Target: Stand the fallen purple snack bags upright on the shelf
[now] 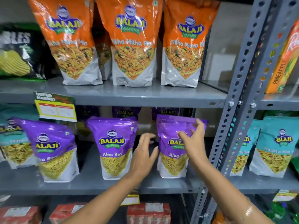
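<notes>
Three purple Balaji Aloo Sev bags stand upright along the front of the middle shelf (97, 185): a left bag (51, 149), a middle bag (114, 147) and a right bag (169, 143). More purple bags (127, 112) stand behind them in shadow. My right hand (192, 139) is in front of the right bag's upper part, fingers spread and curled, thumb and fingertips at its face; a firm grip cannot be made out. My left hand (144, 154) hovers open in the gap between the middle and right bags, close to the right bag's left edge.
Orange Tikha Mitha Mix bags (132, 42) line the upper shelf. A price tag (55, 107) hangs from that shelf's edge. A grey perforated upright (233, 120) stands just right of the right bag. Teal bags (275, 146) fill the neighbouring bay; red boxes (148, 212) sit below.
</notes>
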Demonstrator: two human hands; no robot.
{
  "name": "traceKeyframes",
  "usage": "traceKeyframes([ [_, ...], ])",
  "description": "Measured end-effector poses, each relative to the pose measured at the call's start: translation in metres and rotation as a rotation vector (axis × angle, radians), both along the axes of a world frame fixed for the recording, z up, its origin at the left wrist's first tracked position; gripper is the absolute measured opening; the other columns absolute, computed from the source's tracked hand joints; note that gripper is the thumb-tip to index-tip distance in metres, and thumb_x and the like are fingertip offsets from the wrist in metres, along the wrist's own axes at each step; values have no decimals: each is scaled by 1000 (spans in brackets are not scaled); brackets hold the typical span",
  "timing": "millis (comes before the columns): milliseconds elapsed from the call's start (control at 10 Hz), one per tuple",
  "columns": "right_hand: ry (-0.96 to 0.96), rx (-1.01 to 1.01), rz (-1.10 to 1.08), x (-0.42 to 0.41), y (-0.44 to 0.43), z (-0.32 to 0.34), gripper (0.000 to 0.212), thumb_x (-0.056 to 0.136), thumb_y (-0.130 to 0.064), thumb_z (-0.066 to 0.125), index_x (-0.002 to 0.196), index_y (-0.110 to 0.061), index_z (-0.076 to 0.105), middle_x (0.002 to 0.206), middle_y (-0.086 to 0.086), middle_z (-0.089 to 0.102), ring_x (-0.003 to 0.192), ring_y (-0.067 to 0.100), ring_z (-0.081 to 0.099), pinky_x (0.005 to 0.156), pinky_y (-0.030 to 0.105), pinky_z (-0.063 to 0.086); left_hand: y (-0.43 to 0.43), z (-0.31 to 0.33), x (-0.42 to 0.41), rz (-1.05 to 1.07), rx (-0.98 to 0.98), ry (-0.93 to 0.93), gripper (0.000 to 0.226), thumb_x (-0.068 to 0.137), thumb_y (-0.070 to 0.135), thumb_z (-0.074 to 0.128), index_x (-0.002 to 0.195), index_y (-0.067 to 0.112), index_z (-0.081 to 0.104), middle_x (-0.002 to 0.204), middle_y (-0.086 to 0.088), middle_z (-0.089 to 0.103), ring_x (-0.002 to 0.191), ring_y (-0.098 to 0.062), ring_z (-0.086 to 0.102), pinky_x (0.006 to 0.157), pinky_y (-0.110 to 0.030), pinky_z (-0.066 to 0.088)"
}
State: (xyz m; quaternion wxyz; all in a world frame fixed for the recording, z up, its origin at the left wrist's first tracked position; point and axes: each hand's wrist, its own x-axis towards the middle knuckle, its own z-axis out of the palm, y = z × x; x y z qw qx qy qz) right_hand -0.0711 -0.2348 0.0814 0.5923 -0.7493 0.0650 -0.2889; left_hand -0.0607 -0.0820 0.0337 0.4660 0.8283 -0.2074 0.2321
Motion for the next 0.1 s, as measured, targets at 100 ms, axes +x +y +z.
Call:
traceKeyframes([
  [100, -426, -222, -66, -40, 37, 82, 67, 83, -19, 60, 140, -14, 24, 146, 4, 28, 138, 17, 25, 117, 40, 24, 22, 69, -21, 5, -98, -449, 34, 82, 19, 51, 115, 16, 44, 121, 5, 47, 116, -8, 46, 102, -12, 35],
])
